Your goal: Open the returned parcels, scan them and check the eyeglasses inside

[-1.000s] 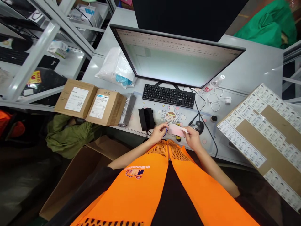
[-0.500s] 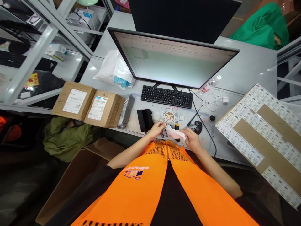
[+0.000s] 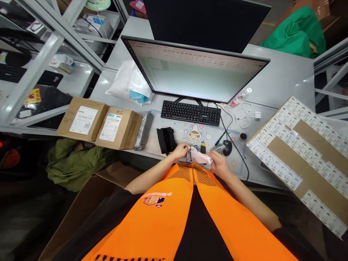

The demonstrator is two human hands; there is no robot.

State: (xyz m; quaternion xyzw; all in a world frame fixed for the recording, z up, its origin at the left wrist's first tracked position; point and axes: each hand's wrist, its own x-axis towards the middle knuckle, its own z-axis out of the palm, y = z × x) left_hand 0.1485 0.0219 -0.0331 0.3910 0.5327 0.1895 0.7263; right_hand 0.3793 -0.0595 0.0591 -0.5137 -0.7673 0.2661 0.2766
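Close to my body, at the desk's front edge, a crumpled white and pinkish wrapper (image 3: 200, 157) is stretched between my two hands. My left hand (image 3: 181, 150) is closed in a pinch at its left end, where a small grey and bluish bit shows that I cannot make out. The fingers of my right hand (image 3: 219, 162) grip the wrapper's right end. Just left of my left hand lies an open black case (image 3: 166, 140). Behind the wrapper is a yellow and black tool (image 3: 203, 148), partly hidden. A black mouse (image 3: 227, 148) sits beyond my right hand.
A keyboard (image 3: 190, 113) lies below a monitor (image 3: 195, 72). Two cardboard boxes (image 3: 117, 127) and a grey packet (image 3: 144, 130) stand at left. A label-covered cardboard sheet (image 3: 288, 145) juts over the right side. An open carton (image 3: 89, 195) is below the desk at left.
My right hand has come slightly closer to the left, and the wrapper is more bunched and lower over the desk edge. The whole view has shifted a little.
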